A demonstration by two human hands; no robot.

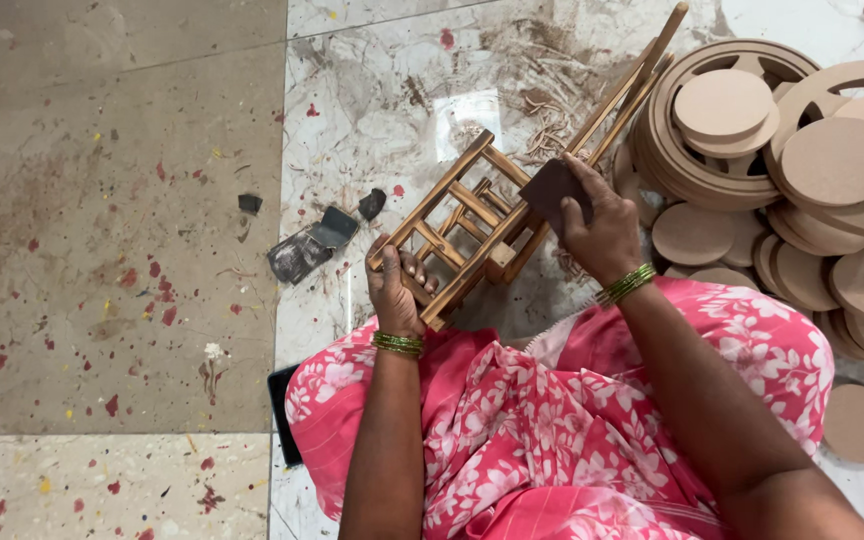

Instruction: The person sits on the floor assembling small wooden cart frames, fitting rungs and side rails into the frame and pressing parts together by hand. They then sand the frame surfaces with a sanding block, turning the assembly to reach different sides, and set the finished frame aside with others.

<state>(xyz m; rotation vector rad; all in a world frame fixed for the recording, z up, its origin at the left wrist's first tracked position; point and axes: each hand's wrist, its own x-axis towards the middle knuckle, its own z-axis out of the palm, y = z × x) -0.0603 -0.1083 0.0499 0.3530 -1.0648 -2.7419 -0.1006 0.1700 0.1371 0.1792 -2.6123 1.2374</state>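
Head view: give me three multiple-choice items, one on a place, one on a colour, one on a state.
1. Where is the pile of round wooden discs?
A. on the person's right
B. on the person's left
C. on their lap

2. What colour are the bangles?
A. red
B. green
C. white

3. How is the small wooden frame held?
A. lying free on the floor
B. hanging from a hook
C. gripped by the left hand while the right hand presses a dark sanding piece on it

Answers: A, discs lie beside the right arm; B, both wrists show green; C, both hands are on it.
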